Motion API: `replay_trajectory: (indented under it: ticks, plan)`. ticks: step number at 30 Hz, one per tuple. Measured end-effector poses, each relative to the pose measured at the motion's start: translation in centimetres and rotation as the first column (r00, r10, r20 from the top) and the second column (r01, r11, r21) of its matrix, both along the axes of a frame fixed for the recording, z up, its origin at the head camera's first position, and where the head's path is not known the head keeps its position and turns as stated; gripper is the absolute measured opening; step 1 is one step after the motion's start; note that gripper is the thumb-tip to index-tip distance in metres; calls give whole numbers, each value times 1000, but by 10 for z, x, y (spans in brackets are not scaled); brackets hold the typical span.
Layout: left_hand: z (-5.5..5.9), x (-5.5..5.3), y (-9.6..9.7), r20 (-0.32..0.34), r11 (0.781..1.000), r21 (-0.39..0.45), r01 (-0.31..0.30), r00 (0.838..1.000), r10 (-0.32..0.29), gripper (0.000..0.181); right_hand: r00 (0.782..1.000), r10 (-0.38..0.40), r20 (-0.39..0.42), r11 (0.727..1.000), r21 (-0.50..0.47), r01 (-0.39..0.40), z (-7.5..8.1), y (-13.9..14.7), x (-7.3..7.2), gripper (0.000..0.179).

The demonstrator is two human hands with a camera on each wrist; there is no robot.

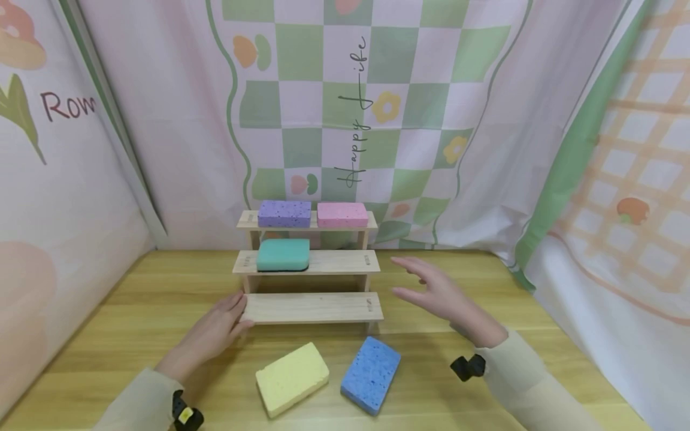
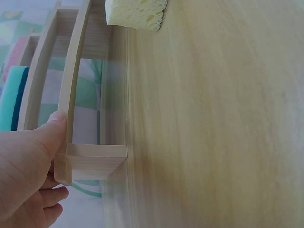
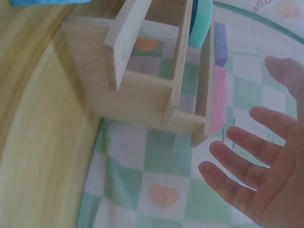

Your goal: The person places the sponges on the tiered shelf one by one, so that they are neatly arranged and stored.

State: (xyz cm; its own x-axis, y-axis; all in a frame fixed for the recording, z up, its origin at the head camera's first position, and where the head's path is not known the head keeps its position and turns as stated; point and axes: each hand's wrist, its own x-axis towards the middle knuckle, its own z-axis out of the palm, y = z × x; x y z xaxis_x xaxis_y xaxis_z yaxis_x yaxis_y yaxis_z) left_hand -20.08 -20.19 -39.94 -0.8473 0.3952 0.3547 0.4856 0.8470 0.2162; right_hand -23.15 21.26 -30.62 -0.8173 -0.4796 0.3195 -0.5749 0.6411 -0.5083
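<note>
A three-step wooden display rack (image 1: 312, 307) stands on the table. My left hand (image 1: 212, 329) grips the left end of its lowest step; in the left wrist view the thumb (image 2: 56, 126) lies on the step's front edge and the other fingers are partly hidden past its end. Fingers spread, my right hand (image 1: 439, 293) hovers beside the rack's right side, holding nothing. On the top step sit a purple sponge (image 1: 284, 214) and a pink sponge (image 1: 342, 214). A teal sponge (image 1: 283, 255) with a dark underside rests on the left of the middle step.
In front of the rack, a yellow sponge (image 1: 293, 379) and a blue sponge (image 1: 371, 375) lie at angles on the wooden table (image 1: 431, 401). Behind hangs a green-and-white checked curtain (image 1: 345, 108), with printed cloth on both sides.
</note>
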Motion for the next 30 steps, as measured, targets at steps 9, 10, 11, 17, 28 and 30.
replay_trajectory:
  ticks: [9, 10, 11, 17, 28, 30]
  plan:
    - [-1, 0, 0, 1, 1000, 0, -1, 1000, 1, 56, 999, -37, -7, 999, 2, 37, -10, 32, 7, 58]
    - [-1, 0, 0, 0, 1000, -1, -1, 1000, 1, 56, 999, -43, -8, 999, 2, 43, -10, 35, 8, 58]
    - [-1, 0, 0, 0, 1000, -3, -1, 1000, 1, 56, 999, -48, -11, 999, 1, 48, -11, 38, 10, 58]
    - [-1, 0, 0, 0, 1000, -6, 2, 1000, -2, 55, 997, -69, -29, 998, 2, 69, -13, 52, 18, 56]
    - [-1, -1, 0, -6, 1000, -10, 1, 1000, -1, 55, 992, -123, -3, 992, 15, 123, -22, 80, 25, 58]
    - [-2, -1, 0, -8, 1000, -10, 1, 1000, -1, 55, 991, -135, 5, 991, 18, 134, -23, 85, 26, 58]
